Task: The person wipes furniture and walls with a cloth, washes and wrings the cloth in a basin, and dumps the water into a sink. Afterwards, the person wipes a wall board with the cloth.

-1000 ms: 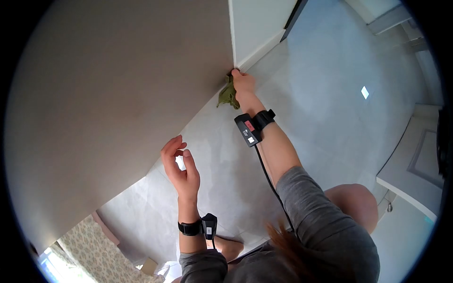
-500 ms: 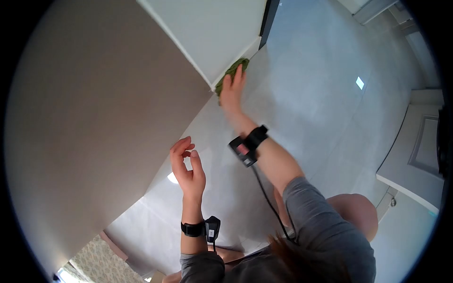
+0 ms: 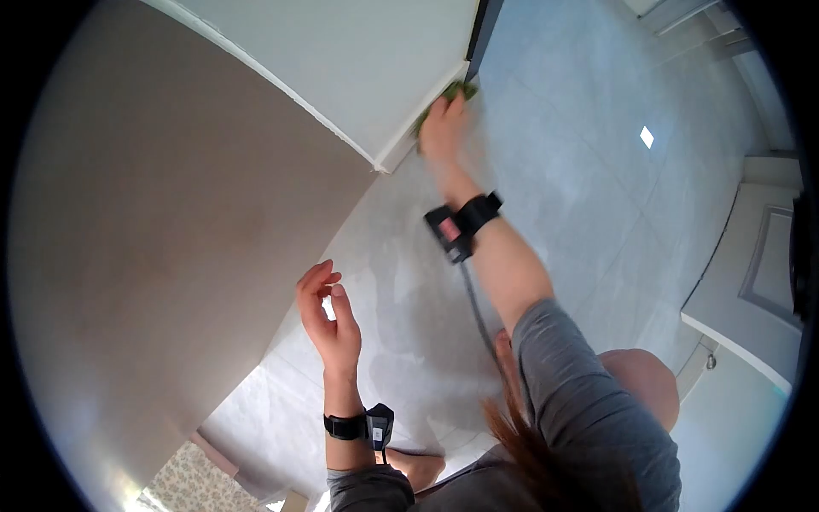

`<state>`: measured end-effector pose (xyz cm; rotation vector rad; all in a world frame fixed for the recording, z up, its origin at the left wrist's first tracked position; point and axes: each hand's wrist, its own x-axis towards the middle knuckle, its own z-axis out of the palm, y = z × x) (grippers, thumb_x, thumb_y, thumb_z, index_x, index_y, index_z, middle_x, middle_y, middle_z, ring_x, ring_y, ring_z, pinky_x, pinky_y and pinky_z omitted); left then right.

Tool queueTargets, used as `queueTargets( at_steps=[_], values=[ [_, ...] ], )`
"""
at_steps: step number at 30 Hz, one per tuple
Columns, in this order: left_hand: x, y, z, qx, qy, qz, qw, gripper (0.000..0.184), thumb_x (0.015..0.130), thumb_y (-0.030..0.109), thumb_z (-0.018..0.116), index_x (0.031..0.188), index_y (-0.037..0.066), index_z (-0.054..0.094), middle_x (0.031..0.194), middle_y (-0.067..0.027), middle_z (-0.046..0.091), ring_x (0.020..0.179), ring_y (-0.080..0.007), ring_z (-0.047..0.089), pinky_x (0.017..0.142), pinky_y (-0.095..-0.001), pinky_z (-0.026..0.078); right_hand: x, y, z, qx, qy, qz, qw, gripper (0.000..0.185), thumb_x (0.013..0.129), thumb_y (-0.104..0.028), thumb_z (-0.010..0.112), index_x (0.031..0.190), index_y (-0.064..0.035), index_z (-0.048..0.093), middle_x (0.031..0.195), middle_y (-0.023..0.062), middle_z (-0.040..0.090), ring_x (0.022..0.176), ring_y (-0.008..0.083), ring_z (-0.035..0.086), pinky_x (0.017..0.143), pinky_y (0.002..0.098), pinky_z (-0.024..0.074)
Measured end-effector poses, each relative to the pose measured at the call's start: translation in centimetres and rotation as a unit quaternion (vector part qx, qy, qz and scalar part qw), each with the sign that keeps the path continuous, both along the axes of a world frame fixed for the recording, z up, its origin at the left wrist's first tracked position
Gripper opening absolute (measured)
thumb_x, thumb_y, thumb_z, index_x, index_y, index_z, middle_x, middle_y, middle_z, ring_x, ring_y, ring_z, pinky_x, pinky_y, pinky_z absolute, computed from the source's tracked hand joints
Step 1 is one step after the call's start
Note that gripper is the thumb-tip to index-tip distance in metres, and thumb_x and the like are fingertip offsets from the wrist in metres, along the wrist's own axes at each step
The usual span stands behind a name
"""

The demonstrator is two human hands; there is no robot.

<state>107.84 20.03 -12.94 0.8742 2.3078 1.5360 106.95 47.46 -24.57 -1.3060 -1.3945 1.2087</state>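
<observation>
My right hand presses a green cloth against the white baseboard at the foot of the wall, close to a dark door frame. The cloth shows past my fingertips and along the hand's left side. My left hand hangs in the air above the floor, fingers loosely curled with a gap to the thumb, and holds nothing. Each wrist carries a black strap with a small black device.
A large brown-grey panel fills the left side, its lower edge near my left hand. The pale tiled floor lies to the right, with a white cabinet at the far right. Patterned fabric is at lower left.
My right hand and the cloth have passed from the panel's corner along the baseboard towards the dark door frame. My left hand stays raised, nearly where it was.
</observation>
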Motion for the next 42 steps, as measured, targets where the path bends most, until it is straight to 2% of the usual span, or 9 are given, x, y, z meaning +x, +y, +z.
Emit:
queueTargets(
  at_steps=[6,9,11,15,21,27,31,35,42],
  values=[
    [0.1,0.8,0.4,0.025,-0.044,0.016,0.999,0.021,0.086,0.002,0.045,0.106,0.001,0.052,0.111,-0.0103,0.051,0.084,-0.0153,0.053,0.075,-0.0270,0.044,1.2,-12.7,-2.0,0.034,-0.043,0.074,0.996,0.043,0.085,-0.009,0.043,0.124,0.0044,0.034,0.121,0.0297,0.034,0.110,0.0410,0.037,0.097,0.0428,0.0296],
    [0.0,1.0,0.7,0.036,-0.040,0.011,0.999,0.021,0.086,0.002,0.045,0.106,0.001,0.052,0.112,-0.0102,0.051,0.082,-0.0142,0.053,0.075,-0.0263,0.044,4.2,-8.6,-1.3,-0.069,0.056,0.115,0.989,0.028,0.082,-0.007,0.045,0.108,-0.0011,0.051,0.113,0.0238,0.040,0.104,0.0347,0.042,0.094,0.0390,0.0324],
    [0.0,1.1,0.8,0.036,-0.038,0.014,0.999,0.020,0.086,0.002,0.045,0.105,0.001,0.052,0.111,-0.0103,0.051,0.081,-0.0142,0.053,0.074,-0.0262,0.044,5.9,-3.5,1.2,0.051,-0.019,0.022,0.998,0.025,0.081,-0.009,0.045,0.103,-0.0031,0.056,0.111,0.0202,0.042,0.099,0.0311,0.044,0.091,0.0371,0.0353],
    [0.3,1.0,0.4,0.045,-0.044,0.019,0.998,0.019,0.087,0.003,0.046,0.104,0.001,0.052,0.111,-0.0105,0.051,0.081,-0.0142,0.053,0.073,-0.0260,0.044,6.4,5.0,3.1,0.208,-0.100,0.063,0.971,0.035,0.081,-0.015,0.047,0.114,-0.0040,0.054,0.109,0.0187,0.042,0.095,0.0325,0.046,0.084,0.0383,0.0405],
    [0.4,0.2,-0.3,0.044,-0.028,0.011,0.999,0.020,0.087,0.004,0.045,0.106,0.002,0.052,0.111,-0.0062,0.053,0.081,-0.0097,0.050,0.067,-0.0212,0.041,3.8,1.9,0.6,0.202,-0.346,0.132,0.907,0.050,0.080,-0.019,0.052,0.125,-0.0023,0.041,0.113,0.0227,0.044,0.090,0.0376,0.053,0.076,0.0428,0.0460],
    [-0.1,-0.9,0.6,0.029,-0.021,0.044,0.998,0.018,0.086,0.001,0.045,0.102,0.001,0.053,0.111,-0.0108,0.052,0.082,-0.0146,0.054,0.072,-0.0253,0.044,5.7,-6.8,1.0,0.109,-0.256,0.277,0.920,0.044,0.081,-0.013,0.049,0.122,0.0013,0.043,0.107,0.0213,0.047,0.096,0.0364,0.051,0.080,0.0407,0.0441],
    [-0.1,-1.4,-0.4,0.028,-0.028,0.036,0.999,0.021,0.088,0.004,0.045,0.107,0.001,0.052,0.110,-0.0056,0.051,0.082,-0.0114,0.050,0.071,-0.0223,0.041,6.9,1.0,2.5,0.194,-0.116,0.032,0.974,0.040,0.082,-0.013,0.046,0.122,-0.0062,0.046,0.106,0.0178,0.046,0.093,0.0330,0.051,0.080,0.0398,0.0428],
    [-0.1,0.0,-1.0,0.017,-0.011,0.008,1.000,0.020,0.087,0.003,0.047,0.106,0.002,0.053,0.112,-0.0069,0.052,0.087,-0.0141,0.053,0.073,-0.0246,0.042,5.7,5.3,3.2,0.230,-0.179,0.091,0.952,0.039,0.083,-0.015,0.046,0.120,-0.0044,0.047,0.106,0.0171,0.046,0.091,0.0329,0.052,0.077,0.0400,0.0445],
    [-0.5,3.0,-1.2,-0.045,0.025,-0.056,0.997,0.020,0.085,0.003,0.050,0.105,0.004,0.054,0.114,-0.0091,0.053,0.090,-0.0162,0.056,0.072,-0.0261,0.043,4.6,-3.9,4.7,0.239,-0.317,0.252,0.883,0.036,0.078,-0.018,0.053,0.113,-0.0080,0.053,0.106,0.0164,0.048,0.083,0.0338,0.057,0.068,0.0437,0.0482]
  ],
)
